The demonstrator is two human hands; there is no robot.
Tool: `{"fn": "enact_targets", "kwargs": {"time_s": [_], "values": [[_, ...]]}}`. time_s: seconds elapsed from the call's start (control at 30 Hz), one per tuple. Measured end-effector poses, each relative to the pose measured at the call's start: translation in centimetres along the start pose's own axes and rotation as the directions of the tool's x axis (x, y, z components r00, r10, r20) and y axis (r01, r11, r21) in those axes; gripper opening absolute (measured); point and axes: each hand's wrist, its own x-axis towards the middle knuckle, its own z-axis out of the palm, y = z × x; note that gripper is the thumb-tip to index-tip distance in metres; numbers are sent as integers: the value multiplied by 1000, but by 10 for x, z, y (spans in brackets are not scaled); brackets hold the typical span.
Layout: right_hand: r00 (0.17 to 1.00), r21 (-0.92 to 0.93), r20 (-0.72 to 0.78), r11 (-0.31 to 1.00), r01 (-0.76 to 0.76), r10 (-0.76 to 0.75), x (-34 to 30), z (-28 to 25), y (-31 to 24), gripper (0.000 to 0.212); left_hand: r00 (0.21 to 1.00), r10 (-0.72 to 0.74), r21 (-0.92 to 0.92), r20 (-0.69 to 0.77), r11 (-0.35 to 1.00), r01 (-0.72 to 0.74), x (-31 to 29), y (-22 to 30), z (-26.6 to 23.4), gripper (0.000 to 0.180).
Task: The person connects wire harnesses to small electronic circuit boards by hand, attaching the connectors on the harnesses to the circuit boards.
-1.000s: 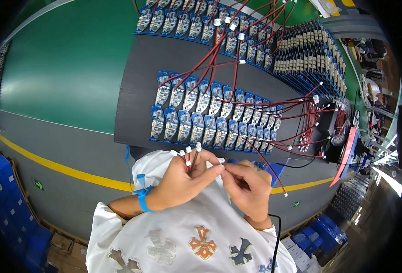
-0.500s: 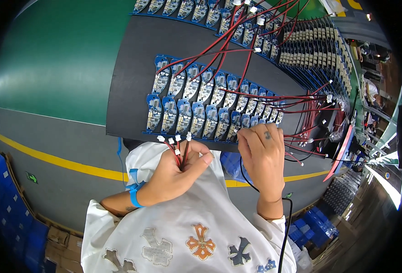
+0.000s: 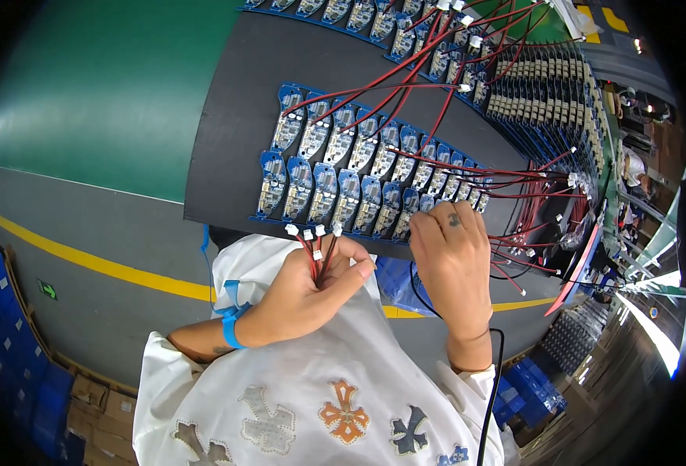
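Observation:
A small bundle of red and black wires (image 3: 312,268) with white plug connectors at their upper ends is gripped in my left hand (image 3: 308,289), just below the near edge of a panel of blue circuit boards (image 3: 321,190). My right hand (image 3: 453,256) is at the near right part of that panel, its fingers closed and bent down over the lower row of boards. Whatever its fingertips hold is hidden beneath them. From several boards in the upper row, red and black leads (image 3: 382,109) run up to loose white connectors.
The panel lies on a dark mat (image 3: 234,116) over a green tabletop (image 3: 102,93). Another board panel (image 3: 358,19) is at the far edge, beside stacked boards (image 3: 541,93). More wires (image 3: 529,221) lie at the right. A black cable (image 3: 489,404) passes my right wrist.
The view has shifted a little, so the boards sit slightly farther right and higher. My left hand still keeps the wires; my right hand stays at the panel's near edge, fingers closed.

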Motion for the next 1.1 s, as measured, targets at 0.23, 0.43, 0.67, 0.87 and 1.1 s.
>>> {"fn": "enact_targets", "kwargs": {"time_s": [0.23,0.43,0.67,0.87,1.1], "values": [[987,-214,125,968,131,-106,11,-3,-12,9,1000,-12,22,29,1000,11,1,0,1,7],[983,-119,144,984,132,-115,13,-7,-6,12,998,-3,-6,69,1000,3,0,2,2,7],[999,835,-34,549,22,12,5,-13,-31,13,968,-92,-134,232,983,126,-5,5,2,17],[991,999,42,26,-46,126,-7,14,-36,12,923,-72,-189,377,970,153,-6,11,-3,20],[925,990,39,-142,17,379,-16,8,-33,9,968,178,-163,178,975,-149,-4,9,6,30]]}}
